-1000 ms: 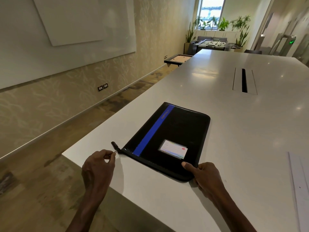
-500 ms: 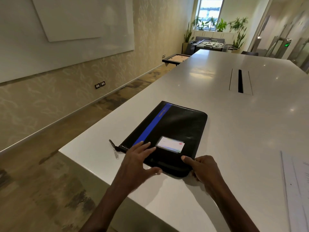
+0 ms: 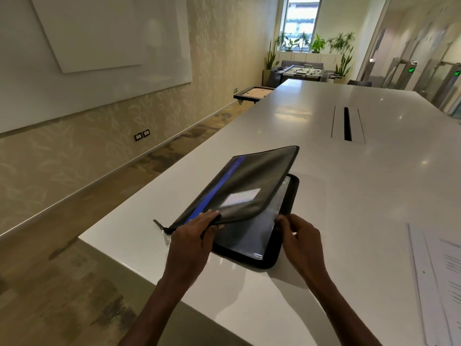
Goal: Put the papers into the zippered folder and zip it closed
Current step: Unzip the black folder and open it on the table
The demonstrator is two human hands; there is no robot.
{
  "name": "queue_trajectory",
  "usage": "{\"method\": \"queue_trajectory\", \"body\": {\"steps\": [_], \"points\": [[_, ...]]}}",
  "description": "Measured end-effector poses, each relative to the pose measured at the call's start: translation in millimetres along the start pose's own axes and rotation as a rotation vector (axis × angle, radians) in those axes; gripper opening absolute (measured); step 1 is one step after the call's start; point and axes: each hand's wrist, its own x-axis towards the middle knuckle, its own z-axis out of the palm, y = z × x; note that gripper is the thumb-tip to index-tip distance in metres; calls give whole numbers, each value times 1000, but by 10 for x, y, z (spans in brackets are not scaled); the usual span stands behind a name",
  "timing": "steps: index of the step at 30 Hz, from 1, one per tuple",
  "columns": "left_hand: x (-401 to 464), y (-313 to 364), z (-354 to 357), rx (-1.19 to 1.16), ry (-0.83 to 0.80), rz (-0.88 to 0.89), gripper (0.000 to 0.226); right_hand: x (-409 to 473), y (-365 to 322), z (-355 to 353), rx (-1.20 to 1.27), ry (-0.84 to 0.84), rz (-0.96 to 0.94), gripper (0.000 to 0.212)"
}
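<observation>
A black zippered folder (image 3: 249, 181) with a blue stripe and a label window lies near the table's front left corner, unzipped. Its top cover is lifted, hinged along the left side, showing clear plastic sleeves inside. My left hand (image 3: 192, 239) grips the cover's near edge and holds it up. My right hand (image 3: 298, 237) pinches the lower half's right rim near its front corner. The zipper pull (image 3: 164, 237) hangs at the folder's near left corner. The papers (image 3: 439, 278) lie flat at the right edge of the view, apart from the folder.
The long white table (image 3: 349, 183) stretches away, with a cable slot (image 3: 347, 123) in its middle. Its left edge drops to the floor beside a wall with a whiteboard. Plants, a sofa and a game table stand far off.
My left hand let go of the zipper pull, moved right onto the cover and has lifted it open. My right hand shifted slightly to pinch the lower rim.
</observation>
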Motion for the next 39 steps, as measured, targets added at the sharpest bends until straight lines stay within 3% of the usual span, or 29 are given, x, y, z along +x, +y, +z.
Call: {"method": "queue_trajectory", "body": {"steps": [2, 5, 8, 22, 39], "points": [[59, -36, -27, -24, 61, -1, 28, -16, 89, 45, -134, -113, -80, 23], [151, -83, -73, -53, 143, -31, 24, -55, 248, 125, -349, -299, -110, 41], [236, -133, -112, -19, 220, -59, 20, -110, 312, 161, -416, -364, -160, 34], [450, -401, -225, 9, 489, -222, 6, -155, 378, 187, -499, -341, -167, 47], [511, -784, -237, -53, 566, -575, 15, -199, 446, 228, -545, -311, -172, 54]]}}
